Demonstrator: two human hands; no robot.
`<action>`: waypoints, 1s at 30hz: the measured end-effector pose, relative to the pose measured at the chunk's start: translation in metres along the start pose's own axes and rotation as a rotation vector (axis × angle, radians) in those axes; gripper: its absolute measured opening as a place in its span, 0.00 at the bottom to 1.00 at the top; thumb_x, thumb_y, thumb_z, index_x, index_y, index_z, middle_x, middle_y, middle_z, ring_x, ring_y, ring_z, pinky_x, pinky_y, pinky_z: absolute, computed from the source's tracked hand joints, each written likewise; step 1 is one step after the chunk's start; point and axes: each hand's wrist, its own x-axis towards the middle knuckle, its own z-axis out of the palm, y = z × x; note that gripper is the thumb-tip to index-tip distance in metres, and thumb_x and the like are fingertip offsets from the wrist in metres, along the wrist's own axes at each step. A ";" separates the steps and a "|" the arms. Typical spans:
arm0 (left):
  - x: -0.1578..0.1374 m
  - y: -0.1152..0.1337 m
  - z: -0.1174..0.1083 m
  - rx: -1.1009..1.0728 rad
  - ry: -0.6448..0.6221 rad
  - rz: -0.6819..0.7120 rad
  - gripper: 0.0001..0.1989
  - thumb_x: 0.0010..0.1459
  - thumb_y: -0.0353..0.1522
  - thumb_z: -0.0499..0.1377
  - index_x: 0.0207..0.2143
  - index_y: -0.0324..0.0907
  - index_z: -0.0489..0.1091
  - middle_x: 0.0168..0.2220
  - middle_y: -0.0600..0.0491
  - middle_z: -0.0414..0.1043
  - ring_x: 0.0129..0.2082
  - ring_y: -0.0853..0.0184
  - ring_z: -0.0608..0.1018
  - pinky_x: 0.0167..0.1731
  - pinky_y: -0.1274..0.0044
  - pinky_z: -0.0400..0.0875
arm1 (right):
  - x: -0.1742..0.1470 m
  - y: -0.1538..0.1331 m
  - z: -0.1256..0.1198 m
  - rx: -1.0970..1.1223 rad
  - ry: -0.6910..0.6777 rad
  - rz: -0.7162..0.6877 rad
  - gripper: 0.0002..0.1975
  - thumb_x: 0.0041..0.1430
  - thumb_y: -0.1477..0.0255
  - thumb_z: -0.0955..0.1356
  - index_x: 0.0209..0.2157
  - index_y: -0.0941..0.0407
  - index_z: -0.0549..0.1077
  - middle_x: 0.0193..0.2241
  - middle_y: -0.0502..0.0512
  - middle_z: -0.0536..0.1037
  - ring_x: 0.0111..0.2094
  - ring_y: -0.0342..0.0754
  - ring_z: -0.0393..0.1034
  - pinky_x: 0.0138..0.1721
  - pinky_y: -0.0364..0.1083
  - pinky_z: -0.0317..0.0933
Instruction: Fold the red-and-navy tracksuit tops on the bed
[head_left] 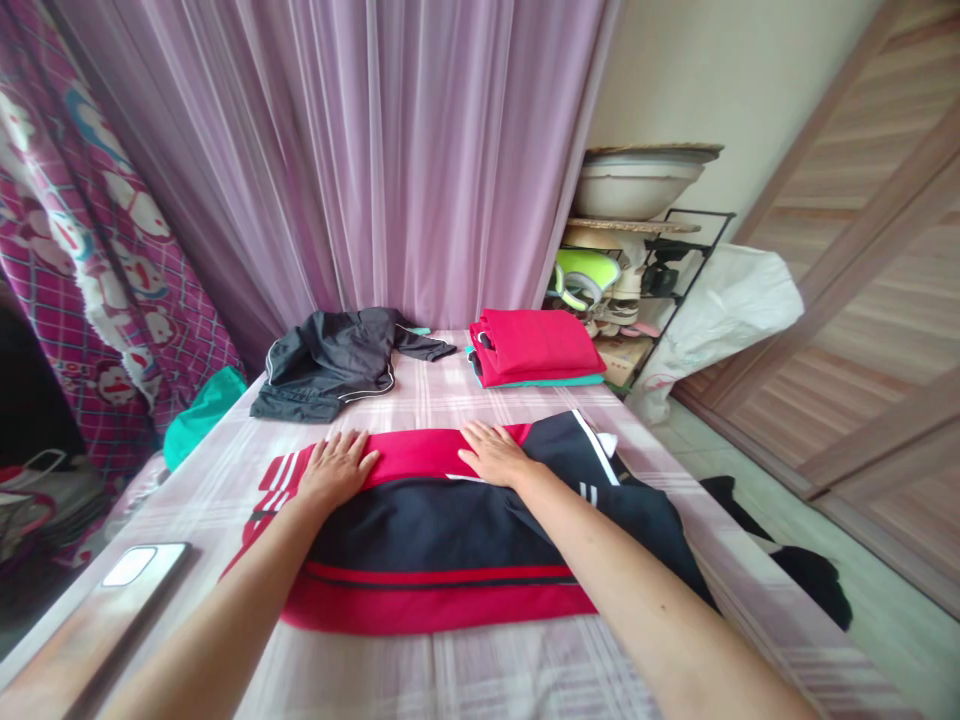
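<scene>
A red and black jacket with white stripes lies across the table in front of me, partly folded. My left hand rests flat on its red part at the left, fingers spread. On the far red edge, nearer the right, my right hand also lies flat with its fingers stretched out. The garment's black sleeve part reaches to the right, partly hidden under my right forearm. Neither hand grips the cloth.
Behind the jacket lie a crumpled black garment and a folded red stack with turquoise cloth beneath. A phone lies at the table's near left. A rack with shoes and basins stands back right, beside a white bag.
</scene>
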 end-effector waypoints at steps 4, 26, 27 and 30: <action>0.000 -0.007 0.008 0.004 -0.026 -0.045 0.32 0.64 0.47 0.45 0.65 0.41 0.58 0.67 0.41 0.56 0.68 0.48 0.56 0.64 0.55 0.46 | -0.016 0.067 0.010 -0.117 0.026 0.296 0.31 0.69 0.59 0.50 0.69 0.54 0.50 0.70 0.57 0.47 0.70 0.49 0.38 0.67 0.57 0.33; -0.016 -0.010 0.000 0.136 -0.003 -0.178 0.34 0.65 0.48 0.43 0.67 0.39 0.55 0.67 0.41 0.57 0.67 0.49 0.58 0.63 0.57 0.51 | -0.015 0.096 -0.035 -0.357 0.294 0.537 0.18 0.66 0.70 0.60 0.51 0.62 0.72 0.50 0.70 0.76 0.52 0.59 0.69 0.51 0.55 0.60; -0.016 -0.009 0.000 0.139 0.001 -0.179 0.34 0.65 0.48 0.43 0.67 0.38 0.55 0.67 0.41 0.57 0.67 0.49 0.58 0.63 0.57 0.50 | -0.012 0.081 -0.033 -0.334 0.343 0.478 0.19 0.66 0.70 0.60 0.54 0.61 0.71 0.53 0.70 0.73 0.55 0.59 0.66 0.54 0.56 0.58; -0.017 -0.006 -0.002 0.145 -0.009 -0.175 0.34 0.65 0.48 0.43 0.67 0.40 0.54 0.68 0.42 0.55 0.68 0.49 0.56 0.64 0.57 0.49 | -0.002 0.030 -0.020 -0.202 0.393 0.158 0.25 0.67 0.66 0.58 0.63 0.57 0.62 0.64 0.64 0.63 0.64 0.55 0.55 0.62 0.55 0.49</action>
